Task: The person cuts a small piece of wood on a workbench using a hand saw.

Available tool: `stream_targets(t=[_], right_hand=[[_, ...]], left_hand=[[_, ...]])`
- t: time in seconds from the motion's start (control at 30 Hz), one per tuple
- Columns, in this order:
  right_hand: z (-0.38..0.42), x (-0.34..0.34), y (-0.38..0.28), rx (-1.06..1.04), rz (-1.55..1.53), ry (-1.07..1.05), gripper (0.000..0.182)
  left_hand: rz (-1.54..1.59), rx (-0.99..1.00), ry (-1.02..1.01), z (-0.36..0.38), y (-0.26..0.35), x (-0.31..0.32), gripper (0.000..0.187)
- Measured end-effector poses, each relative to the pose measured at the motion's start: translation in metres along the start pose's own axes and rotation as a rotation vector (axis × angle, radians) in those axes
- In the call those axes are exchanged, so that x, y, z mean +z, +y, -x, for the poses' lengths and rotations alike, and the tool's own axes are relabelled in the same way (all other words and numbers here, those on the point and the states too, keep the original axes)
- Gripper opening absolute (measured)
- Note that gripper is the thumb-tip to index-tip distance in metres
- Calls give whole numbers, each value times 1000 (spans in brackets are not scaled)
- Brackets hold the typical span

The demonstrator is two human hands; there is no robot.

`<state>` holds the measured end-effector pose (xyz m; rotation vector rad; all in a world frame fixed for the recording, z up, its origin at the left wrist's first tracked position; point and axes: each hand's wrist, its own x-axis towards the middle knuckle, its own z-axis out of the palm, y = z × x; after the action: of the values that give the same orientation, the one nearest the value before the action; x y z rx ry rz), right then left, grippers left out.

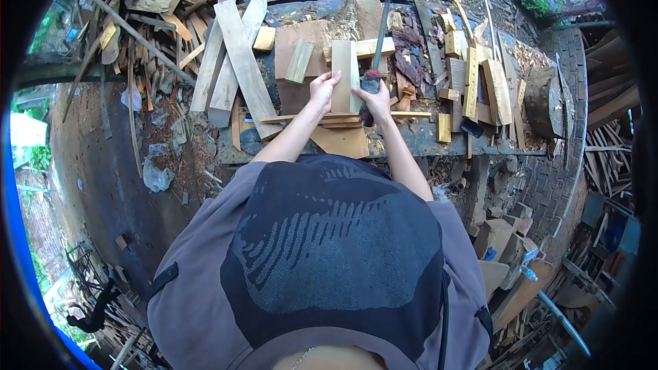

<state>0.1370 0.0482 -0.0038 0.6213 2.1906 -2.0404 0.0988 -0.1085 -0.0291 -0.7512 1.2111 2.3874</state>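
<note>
A pale, smooth wooden board stands between my hands, its long side pointing away from me. My left hand is closed on the board's left edge, thumb and fingertips against it. On the other side, my right hand has its thumb at the board's right edge. Its fingers are partly hidden beside a dark red-and-black metal piece, which I cannot identify. A long dark bar runs away from this piece. Thin wooden strips lie crosswise just below the hands.
The dark worktable carries a short wood block, long planks at left, and yellowish blocks at right. Scrap wood is heaped behind. A log stump stands at the right end. Plastic bags lie on the left.
</note>
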Motion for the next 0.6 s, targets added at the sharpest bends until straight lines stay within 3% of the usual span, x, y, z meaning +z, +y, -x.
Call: stream_targets(t=[0.27,0.5,0.6], right_hand=[[-10,-14,12,9,-34,6,56],[-22,-30,16,-12,68,0,57],[-24,-32,8,10,59,-49,57]], left_hand=[[-221,125,191,3,-14,8,19],[8,86,157,-6,-20,6,19],[-142,120,129,-16,-22,-6,18]])
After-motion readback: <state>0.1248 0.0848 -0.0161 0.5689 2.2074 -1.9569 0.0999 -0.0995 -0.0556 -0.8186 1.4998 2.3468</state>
